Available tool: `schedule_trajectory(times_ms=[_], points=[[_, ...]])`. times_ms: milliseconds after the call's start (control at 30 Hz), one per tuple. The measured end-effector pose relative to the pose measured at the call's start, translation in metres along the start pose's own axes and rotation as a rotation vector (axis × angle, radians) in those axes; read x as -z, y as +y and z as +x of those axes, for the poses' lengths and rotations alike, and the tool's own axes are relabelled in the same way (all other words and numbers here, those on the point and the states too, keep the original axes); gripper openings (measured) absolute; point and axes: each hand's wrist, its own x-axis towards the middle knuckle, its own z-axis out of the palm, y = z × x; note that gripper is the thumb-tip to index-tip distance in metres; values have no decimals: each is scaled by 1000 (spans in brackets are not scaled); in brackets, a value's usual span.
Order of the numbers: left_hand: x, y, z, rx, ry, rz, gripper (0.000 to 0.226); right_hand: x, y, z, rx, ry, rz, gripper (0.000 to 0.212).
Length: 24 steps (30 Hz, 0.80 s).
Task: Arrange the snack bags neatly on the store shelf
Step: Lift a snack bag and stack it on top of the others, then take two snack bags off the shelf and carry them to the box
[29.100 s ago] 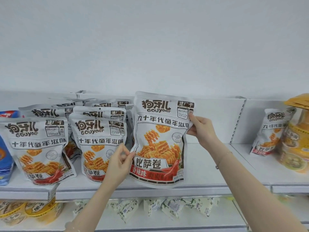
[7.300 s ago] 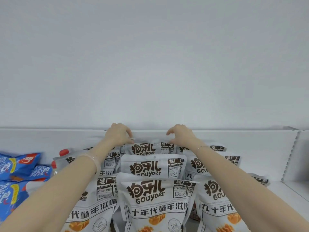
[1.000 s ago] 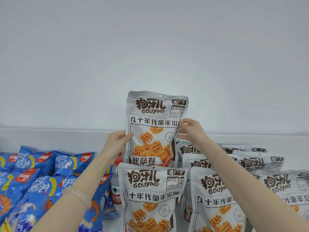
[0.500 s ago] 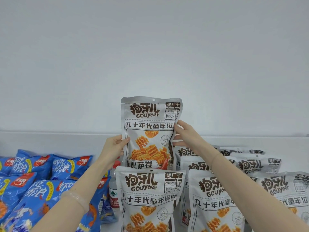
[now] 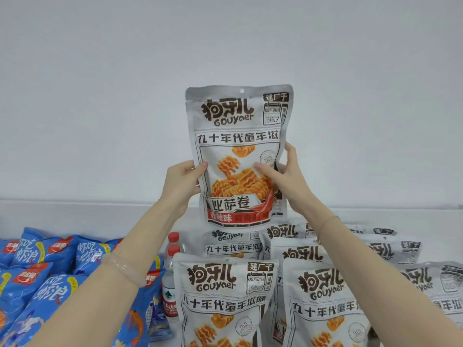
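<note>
I hold one grey snack bag [image 5: 238, 136] upright in the air, above the rows on the shelf. My left hand [image 5: 180, 186] grips its left edge and my right hand [image 5: 285, 179] grips its right edge, thumb on the front. Below it stand several grey bags of the same kind in rows: one in front at the middle [image 5: 225, 301], one to its right [image 5: 325, 306], others behind [image 5: 233, 244] and at the far right [image 5: 441, 286]. Their lower parts are cut off by the frame.
Several blue snack bags [image 5: 50, 279] lie in a heap at the left. Two red-capped water bottles [image 5: 171, 279] stand between the blue and the grey bags. The white back panel of the shelf [image 5: 75, 214] runs behind, with a plain wall above.
Half a second ago the held bag sat low behind the front row; both hands have since lifted it clear, so its whole front shows.
</note>
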Motion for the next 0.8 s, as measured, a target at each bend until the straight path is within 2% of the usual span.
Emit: schedule_trajectory(times_ms=[100, 233, 367, 467, 533, 800], points=[[-2, 2, -3, 28, -125, 4, 40, 11, -7, -1, -58, 133, 76, 60], [4, -18, -6, 79, -205, 195, 35, 41, -10, -6, -236, 263, 159, 77], [22, -64, 5, 140, -264, 571, 26, 63, -9, -25, -352, 254, 71, 62], [31, -94, 17, 121, -347, 933, 35, 72, 1, -41, -466, 245, 15, 54], [32, -109, 26, 117, -394, 1071, 46, 78, 9, -52, -520, 252, 14, 50], [18, -141, 43, 190, -474, 1069, 55, 94, 29, -65, -626, 303, 60, 59]])
